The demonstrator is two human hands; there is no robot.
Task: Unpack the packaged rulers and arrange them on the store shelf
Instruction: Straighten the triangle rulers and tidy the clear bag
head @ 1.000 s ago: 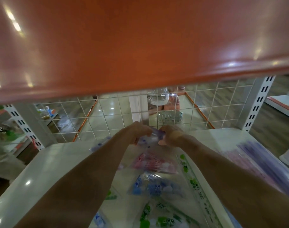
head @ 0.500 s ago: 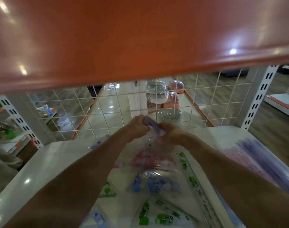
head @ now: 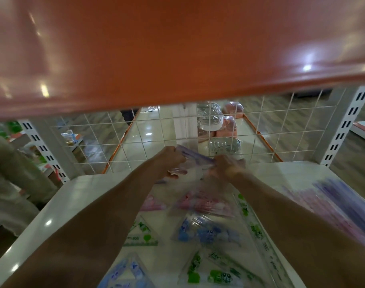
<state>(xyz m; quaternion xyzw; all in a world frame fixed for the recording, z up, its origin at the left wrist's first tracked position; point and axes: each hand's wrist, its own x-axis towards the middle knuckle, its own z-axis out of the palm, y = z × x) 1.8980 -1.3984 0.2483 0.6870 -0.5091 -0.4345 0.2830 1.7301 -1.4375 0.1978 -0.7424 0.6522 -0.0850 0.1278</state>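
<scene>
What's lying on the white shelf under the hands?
On the white shelf, under the left hand and right hand gripping a purple packet, lie pink, blue and green ruler sets. The arms hide whatever lies beneath them.

head-worn view, down onto shelf

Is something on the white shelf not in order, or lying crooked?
Yes. The clear plastic triangle rulers with pink, blue and green prints lie scattered at mixed angles on the white shelf, overlapping, not in rows. Nothing looks broken, though the picture is blurred.
</scene>
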